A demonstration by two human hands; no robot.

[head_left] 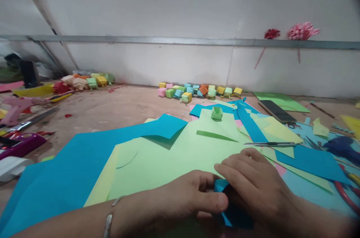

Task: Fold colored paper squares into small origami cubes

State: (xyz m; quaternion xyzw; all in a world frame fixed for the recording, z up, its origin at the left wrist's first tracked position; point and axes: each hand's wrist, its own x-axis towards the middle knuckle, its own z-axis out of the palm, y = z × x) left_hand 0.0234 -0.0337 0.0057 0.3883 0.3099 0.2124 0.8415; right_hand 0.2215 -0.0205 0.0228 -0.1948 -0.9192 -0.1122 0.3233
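A folded piece of blue paper (229, 218) is between my two hands, low in the head view and partly hidden by the fingers. My left hand (201, 193) grips its left side, with the thumb lying across the front. From above and the right, my right hand (253, 181) covers it, fingers bent over its top edge. Pale green sheets (165, 159) lie under and beyond the hands. A small open green paper box (216, 113) stands on them, farther back. Just past my right hand lies a slim craft knife (270, 144).
Large blue paper (64, 170) spreads at the left. Small coloured paper boxes (186, 97) line the back wall. A phone (277, 111) lies at the right, near red-handled scissors (345, 196). On the left are a pink glue gun (14, 108) and a purple tool (24, 146).
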